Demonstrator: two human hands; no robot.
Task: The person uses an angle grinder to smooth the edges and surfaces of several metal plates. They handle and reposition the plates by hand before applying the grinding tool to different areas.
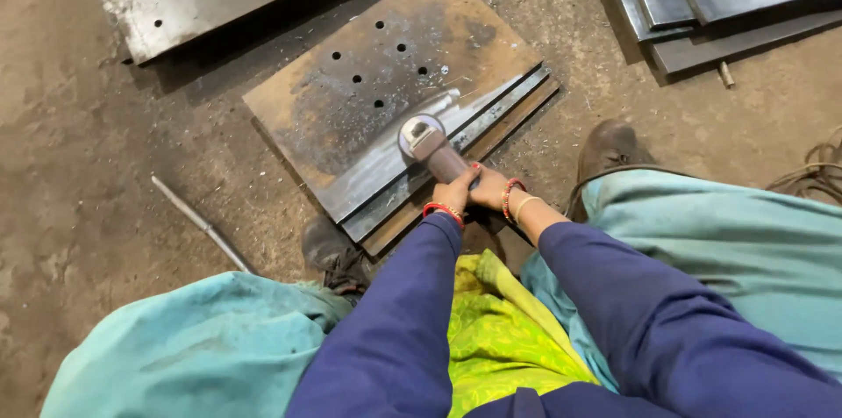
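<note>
From the head camera: I squat over the drilled steel plate (395, 85) lying on the floor, so I can lean my weight on the angle grinder (431, 148). Its disc touches the plate's near edge. My left hand (453, 194) and right hand (489, 187) have their fingers wrapped tight around the grinder body.
</note>
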